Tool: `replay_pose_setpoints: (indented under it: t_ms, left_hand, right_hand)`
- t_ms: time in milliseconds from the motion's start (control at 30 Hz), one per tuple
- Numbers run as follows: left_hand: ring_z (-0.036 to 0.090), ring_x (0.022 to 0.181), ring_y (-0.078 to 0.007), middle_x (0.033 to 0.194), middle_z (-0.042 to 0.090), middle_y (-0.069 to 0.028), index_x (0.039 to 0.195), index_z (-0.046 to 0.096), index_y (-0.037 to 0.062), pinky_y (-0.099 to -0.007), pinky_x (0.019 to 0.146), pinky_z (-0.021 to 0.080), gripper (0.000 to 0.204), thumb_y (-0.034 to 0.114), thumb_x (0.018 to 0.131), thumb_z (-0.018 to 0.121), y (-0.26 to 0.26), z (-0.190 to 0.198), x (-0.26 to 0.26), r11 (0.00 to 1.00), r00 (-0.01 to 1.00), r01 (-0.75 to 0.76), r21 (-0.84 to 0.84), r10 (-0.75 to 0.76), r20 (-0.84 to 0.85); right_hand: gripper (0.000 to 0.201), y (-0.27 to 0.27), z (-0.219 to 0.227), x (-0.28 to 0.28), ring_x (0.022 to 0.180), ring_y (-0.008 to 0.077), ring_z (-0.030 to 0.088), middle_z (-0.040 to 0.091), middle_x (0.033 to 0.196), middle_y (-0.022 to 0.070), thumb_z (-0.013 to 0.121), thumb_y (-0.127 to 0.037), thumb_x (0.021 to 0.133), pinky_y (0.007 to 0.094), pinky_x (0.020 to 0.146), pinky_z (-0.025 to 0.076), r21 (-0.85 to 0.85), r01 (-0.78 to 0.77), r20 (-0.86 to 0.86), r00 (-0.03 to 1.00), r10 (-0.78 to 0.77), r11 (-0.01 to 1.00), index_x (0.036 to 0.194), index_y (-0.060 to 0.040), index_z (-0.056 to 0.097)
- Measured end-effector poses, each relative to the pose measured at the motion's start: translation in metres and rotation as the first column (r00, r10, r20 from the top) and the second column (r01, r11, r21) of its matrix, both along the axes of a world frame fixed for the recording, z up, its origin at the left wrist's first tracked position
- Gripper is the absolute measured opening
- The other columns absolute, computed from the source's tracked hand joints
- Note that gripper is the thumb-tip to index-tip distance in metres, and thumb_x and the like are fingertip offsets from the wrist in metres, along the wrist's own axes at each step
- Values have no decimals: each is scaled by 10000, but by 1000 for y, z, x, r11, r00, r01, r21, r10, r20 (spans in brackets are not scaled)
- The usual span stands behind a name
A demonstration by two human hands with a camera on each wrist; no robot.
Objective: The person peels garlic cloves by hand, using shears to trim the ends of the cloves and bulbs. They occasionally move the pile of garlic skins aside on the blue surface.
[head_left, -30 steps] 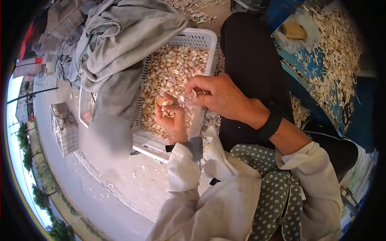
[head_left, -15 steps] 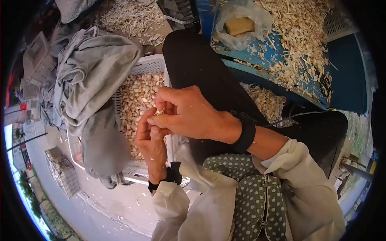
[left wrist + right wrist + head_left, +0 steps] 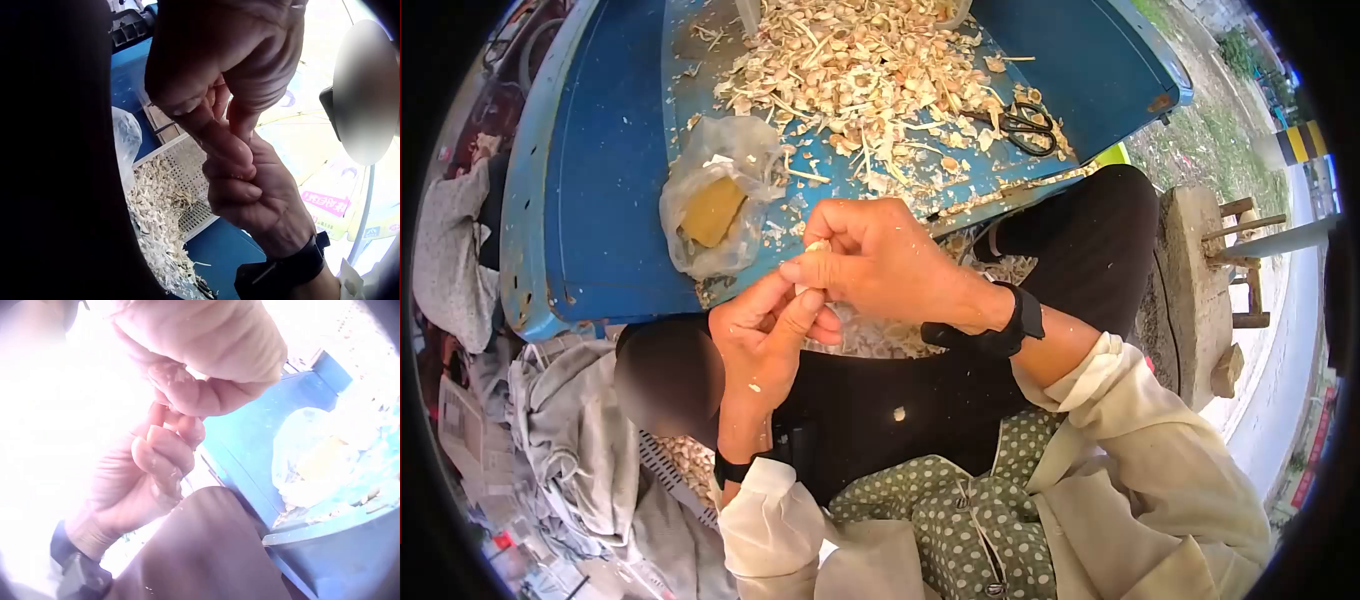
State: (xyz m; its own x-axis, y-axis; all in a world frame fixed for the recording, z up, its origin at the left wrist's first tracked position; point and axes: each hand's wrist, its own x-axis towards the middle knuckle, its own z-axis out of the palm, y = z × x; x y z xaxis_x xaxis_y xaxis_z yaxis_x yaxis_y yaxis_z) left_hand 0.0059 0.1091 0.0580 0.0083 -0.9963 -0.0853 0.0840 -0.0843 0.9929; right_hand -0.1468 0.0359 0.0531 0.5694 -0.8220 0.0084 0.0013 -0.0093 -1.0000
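Both hands meet over the lap, fingertips together. My right hand [image 3: 885, 260] pinches a small pale garlic clove [image 3: 817, 246] between thumb and curled forefinger. The left hand [image 3: 765, 340] comes up from below, its thumb and fingers closed in at the same clove. In the left wrist view, the right hand [image 3: 256, 194] lies under the left hand [image 3: 225, 56], and their fingers mostly hide the clove. The right wrist view shows the left hand [image 3: 144, 469] with bent fingers against the fingertips of the right hand [image 3: 206, 356].
Ahead is a blue cart bed [image 3: 600, 170] with a heap of garlic skins [image 3: 870, 80], black scissors [image 3: 1028, 128] and a plastic bag [image 3: 720, 145] holding a brown block. At lower left, a crate of garlic cloves [image 3: 690, 465] stands beside grey cloth [image 3: 585, 430].
The head view has swung right, from the clove crate to the blue cart. Both hands have moved from over the crate to over the lap, and the left hand has closed up to the right.
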Motion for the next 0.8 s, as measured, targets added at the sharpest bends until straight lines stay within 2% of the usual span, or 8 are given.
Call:
replay_pose_setpoints:
  t_ms: [200, 267, 367, 433, 600, 700, 733, 800]
  left_hand:
    - [636, 696, -124, 918, 668, -131, 1116, 605, -41, -246, 607, 555, 270, 120, 900, 603, -73, -17, -12, 980, 976, 167, 112, -148, -161]
    - [640, 699, -132, 911, 666, -133, 1128, 596, -39, -249, 613, 558, 284, 126, 897, 606, -97, -23, -3, 984, 967, 146, 100, -121, -223]
    - [651, 706, -156, 883, 661, -135, 1131, 579, -29, -251, 622, 561, 274, 118, 900, 575, -121, -33, 10, 990, 942, 106, 93, -70, -328]
    - [655, 715, -171, 883, 658, -142, 1074, 585, -21, -259, 627, 562, 229, 91, 883, 527, -131, -45, 18, 983, 874, 97, 154, -10, -485]
    - [583, 649, -134, 809, 625, -82, 988, 593, 0, -221, 506, 450, 200, 87, 830, 507, -130, -65, 14, 960, 734, 40, 277, 160, -660]
    - [546, 641, -103, 804, 609, -54, 1011, 599, 2, -203, 484, 394, 193, 113, 867, 533, -134, -70, 8, 952, 787, 29, 304, 166, -595]
    - [549, 653, -94, 817, 613, -51, 1030, 601, 3, -198, 494, 399, 200, 135, 890, 545, -134, -73, 5, 961, 798, 63, 268, 112, -592]
    - [542, 674, -65, 840, 624, -41, 1082, 602, 7, -182, 506, 397, 262, 225, 941, 567, -134, -78, -4, 966, 848, 98, 240, 45, -528]
  right_hand:
    - [146, -36, -10, -54, 520, 77, 534, 601, 624, 39, 651, -104, 834, 236, 460, 412, 212, 200, 12, 978, -207, 956, 756, -7, 574]
    - [89, -53, -32, -75, 573, 154, 591, 624, 659, 73, 648, -89, 800, 288, 533, 465, -350, -113, -335, 942, -11, 930, 842, -10, 643]
    - [186, -103, -38, -81, 670, 231, 627, 635, 713, 107, 636, -76, 755, 344, 636, 492, -300, 169, -414, 864, -287, 939, 933, -40, 675]
    - [166, -141, -58, -75, 676, 201, 614, 640, 741, 103, 627, -71, 777, 335, 634, 486, -404, 177, -436, 825, -359, 897, 933, -28, 665]
    - [112, -177, -93, -65, 645, 174, 571, 606, 732, 99, 616, -76, 787, 331, 613, 457, -625, -78, -561, 737, -377, 777, 869, 0, 605]
    - [128, -173, -83, -78, 687, 224, 616, 626, 725, 104, 634, -103, 771, 354, 610, 478, -465, 99, -506, 786, -356, 880, 858, -20, 589]
    - [98, -168, -82, -83, 654, 83, 534, 581, 759, -7, 619, -83, 833, 247, 562, 421, -241, 190, -399, 875, -275, 952, 917, -42, 588]
    - [90, -153, -64, -81, 646, 62, 506, 571, 778, -26, 621, -88, 846, 220, 555, 401, -51, 221, -274, 935, -226, 974, 920, -47, 589]
